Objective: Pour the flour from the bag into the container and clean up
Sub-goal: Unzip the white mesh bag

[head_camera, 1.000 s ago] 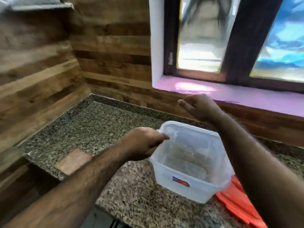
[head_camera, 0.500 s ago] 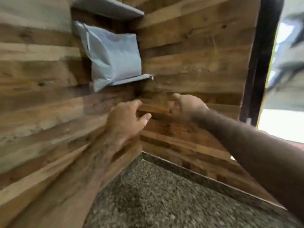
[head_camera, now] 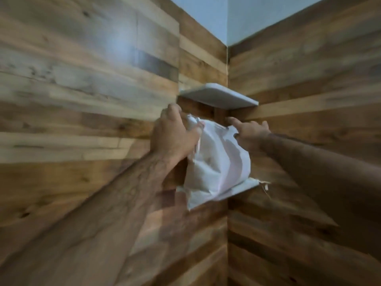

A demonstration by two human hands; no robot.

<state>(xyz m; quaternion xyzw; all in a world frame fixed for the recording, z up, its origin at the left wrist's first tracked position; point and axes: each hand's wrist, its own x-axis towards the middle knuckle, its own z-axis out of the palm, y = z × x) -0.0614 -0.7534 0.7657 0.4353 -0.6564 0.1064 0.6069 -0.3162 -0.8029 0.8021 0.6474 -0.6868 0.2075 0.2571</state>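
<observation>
A white flour bag (head_camera: 216, 168) stands on the lower corner shelf (head_camera: 248, 185), high in the wood-panelled corner. My left hand (head_camera: 175, 137) wraps around the bag's upper left edge, fingers curled over its top. On the bag's upper right side rests my right hand (head_camera: 250, 133), fingers spread against it and one finger pointing toward the wall. The container is out of view.
A second white corner shelf (head_camera: 218, 96) hangs just above the bag, close over my hands. Wooden plank walls (head_camera: 82, 100) close in on the left and right. A pale ceiling (head_camera: 237, 15) shows at the top.
My view has tilted up from the counter and container to the corner shelves. Both hands have risen from the container and reached the flour bag, which they now touch.
</observation>
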